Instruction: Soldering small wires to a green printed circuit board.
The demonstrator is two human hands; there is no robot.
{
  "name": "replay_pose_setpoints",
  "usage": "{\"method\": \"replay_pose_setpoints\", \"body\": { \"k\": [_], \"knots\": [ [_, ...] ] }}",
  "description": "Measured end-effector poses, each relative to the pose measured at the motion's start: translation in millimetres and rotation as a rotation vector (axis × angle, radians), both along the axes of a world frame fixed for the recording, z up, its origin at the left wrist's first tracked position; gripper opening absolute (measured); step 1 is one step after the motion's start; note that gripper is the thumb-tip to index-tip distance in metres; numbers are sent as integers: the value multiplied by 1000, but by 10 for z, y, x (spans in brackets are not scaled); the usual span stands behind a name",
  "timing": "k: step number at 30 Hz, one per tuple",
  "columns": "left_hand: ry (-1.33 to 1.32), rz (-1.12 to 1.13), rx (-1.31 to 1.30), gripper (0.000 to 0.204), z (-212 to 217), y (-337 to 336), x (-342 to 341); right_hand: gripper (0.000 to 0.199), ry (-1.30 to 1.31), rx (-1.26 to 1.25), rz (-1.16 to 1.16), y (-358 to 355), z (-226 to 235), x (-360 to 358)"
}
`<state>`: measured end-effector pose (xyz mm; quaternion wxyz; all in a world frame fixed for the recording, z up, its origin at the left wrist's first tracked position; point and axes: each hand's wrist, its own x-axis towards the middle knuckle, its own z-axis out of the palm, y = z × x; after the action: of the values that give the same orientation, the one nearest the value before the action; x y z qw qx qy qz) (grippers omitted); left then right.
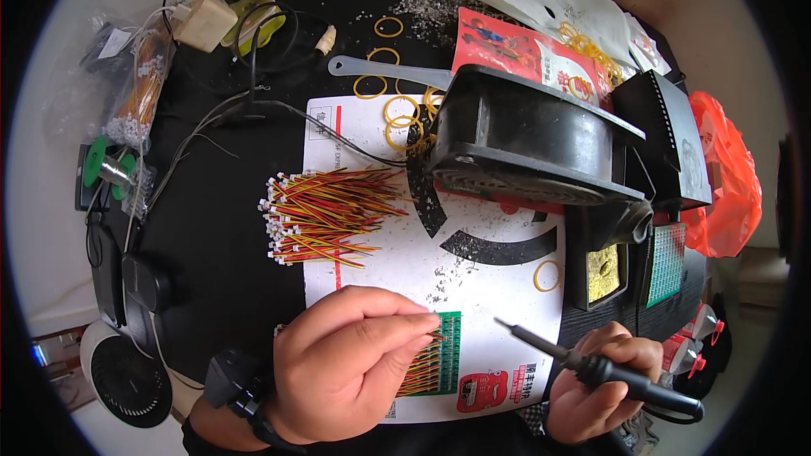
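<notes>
My left hand, a dark band on its wrist, is closed in a pinch at the upper edge of a green circuit board. Thin wire ends show just under its fingertips; the rest of that wire is hidden. Rows of red, black and yellow wires lie across the board, partly behind the hand. My right hand is wrapped round a black soldering iron, whose tip points up and left, apart from the board. Beyond my left hand lies a pile of loose wires with white connectors.
A black fan stands on the white sheet. Right of it are a sponge tray, another green board and a black box. Rubber bands lie behind. Solder spools and cables occupy the left.
</notes>
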<state>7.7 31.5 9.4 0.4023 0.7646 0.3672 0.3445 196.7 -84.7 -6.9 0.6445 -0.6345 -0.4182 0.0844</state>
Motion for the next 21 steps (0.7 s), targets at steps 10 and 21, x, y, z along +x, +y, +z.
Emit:
{"method": "replay_pose_setpoints", "body": {
  "k": [10, 21],
  "knots": [
    [131, -99, 37, 22, -16, -83, 80, 45, -207, -65, 50, -31, -147, -59],
    [294, -129, 262, 23, -231, -143, 20, 25, -200, -51, 530, 131, 26, 113]
  ]
}}
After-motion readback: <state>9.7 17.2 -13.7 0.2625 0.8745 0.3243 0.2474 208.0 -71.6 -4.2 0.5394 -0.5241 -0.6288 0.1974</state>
